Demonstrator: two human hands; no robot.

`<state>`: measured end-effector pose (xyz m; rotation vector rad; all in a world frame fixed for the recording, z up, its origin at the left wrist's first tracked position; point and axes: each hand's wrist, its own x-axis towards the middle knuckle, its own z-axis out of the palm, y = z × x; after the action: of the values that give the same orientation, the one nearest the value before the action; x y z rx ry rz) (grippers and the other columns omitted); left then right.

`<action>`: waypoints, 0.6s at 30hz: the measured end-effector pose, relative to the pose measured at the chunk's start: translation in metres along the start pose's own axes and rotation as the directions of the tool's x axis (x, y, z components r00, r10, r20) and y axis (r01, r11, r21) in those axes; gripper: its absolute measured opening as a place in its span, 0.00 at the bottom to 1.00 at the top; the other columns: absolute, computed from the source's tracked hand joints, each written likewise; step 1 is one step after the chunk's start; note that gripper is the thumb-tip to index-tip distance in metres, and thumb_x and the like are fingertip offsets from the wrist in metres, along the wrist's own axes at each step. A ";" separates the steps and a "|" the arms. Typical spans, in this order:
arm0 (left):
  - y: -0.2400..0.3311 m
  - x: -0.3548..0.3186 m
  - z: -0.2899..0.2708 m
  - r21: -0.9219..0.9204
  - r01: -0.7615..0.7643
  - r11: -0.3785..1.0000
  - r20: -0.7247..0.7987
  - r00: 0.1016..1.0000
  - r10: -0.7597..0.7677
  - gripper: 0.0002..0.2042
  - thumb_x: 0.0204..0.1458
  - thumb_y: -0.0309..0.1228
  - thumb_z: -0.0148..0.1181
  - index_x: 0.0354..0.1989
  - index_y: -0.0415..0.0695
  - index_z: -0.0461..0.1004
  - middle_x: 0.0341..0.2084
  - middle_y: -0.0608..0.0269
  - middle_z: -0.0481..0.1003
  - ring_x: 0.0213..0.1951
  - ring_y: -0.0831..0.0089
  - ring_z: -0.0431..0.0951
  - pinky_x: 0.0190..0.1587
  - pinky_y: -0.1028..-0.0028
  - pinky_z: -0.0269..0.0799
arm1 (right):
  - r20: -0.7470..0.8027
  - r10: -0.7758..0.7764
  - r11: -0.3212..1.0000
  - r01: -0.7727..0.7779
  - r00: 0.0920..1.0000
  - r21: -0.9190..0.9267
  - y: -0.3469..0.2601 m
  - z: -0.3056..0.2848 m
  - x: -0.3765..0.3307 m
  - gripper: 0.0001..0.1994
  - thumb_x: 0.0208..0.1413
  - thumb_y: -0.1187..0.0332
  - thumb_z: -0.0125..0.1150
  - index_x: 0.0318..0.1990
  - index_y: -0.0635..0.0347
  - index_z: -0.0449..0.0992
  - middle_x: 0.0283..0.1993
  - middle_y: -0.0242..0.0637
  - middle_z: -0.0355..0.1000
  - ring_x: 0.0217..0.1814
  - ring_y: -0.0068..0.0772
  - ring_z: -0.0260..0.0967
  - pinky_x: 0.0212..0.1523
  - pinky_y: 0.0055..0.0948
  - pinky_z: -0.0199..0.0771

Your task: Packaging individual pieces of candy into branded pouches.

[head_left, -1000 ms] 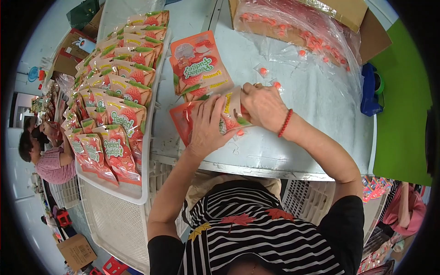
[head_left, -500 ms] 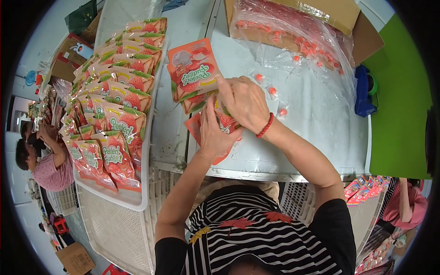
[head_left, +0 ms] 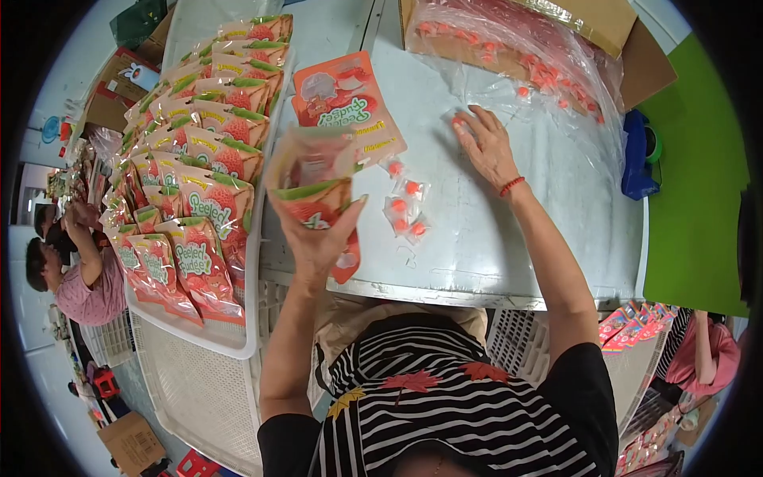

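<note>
My left hand (head_left: 311, 250) grips a red-and-cream candy pouch (head_left: 314, 191), its mouth gaping upward. Under that hand, part of another red pouch (head_left: 346, 265) shows on the table. Beyond it lie flat, overlapping pouches (head_left: 338, 91). Several small wrapped candies (head_left: 399, 205), clear wrappers with red-orange centres, sit just right of the held pouch. My right hand (head_left: 486, 147), a red bracelet at its wrist, is over the table right of these candies, fingers apart and apparently holding nothing.
A white tray (head_left: 253, 318) at left bears rows of filled pouches (head_left: 208, 207). At the back, an opened cardboard box (head_left: 588, 24) with plastic lining (head_left: 509, 48) spills more candies. A blue tape dispenser (head_left: 637, 159) stands at right. Co-workers (head_left: 91, 274) sit at both sides.
My hands have parted: the left lifted a pouch leftward, now open-mouthed, while the right moved right and away. Loose candies that lay beside my right hand now lie grouped nearer the pouch.
</note>
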<state>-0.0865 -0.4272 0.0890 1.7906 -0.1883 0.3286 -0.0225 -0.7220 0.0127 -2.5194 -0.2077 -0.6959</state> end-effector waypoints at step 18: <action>-0.023 -0.048 -0.034 0.271 -0.105 0.957 -0.013 0.994 0.113 0.54 0.31 0.30 0.76 0.63 0.32 0.42 0.54 0.44 0.58 0.54 0.58 0.63 0.57 0.64 0.61 | 0.374 -0.109 0.979 0.165 0.921 -0.122 -0.126 0.031 -0.051 0.41 0.39 0.36 0.60 0.62 0.41 0.61 0.68 0.54 0.44 0.65 0.69 0.43 0.55 0.68 0.47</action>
<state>-0.1291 -0.3912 0.0594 2.0479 -0.2313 0.4769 -0.0872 -0.5986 0.0188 -2.7865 -0.4844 -0.2930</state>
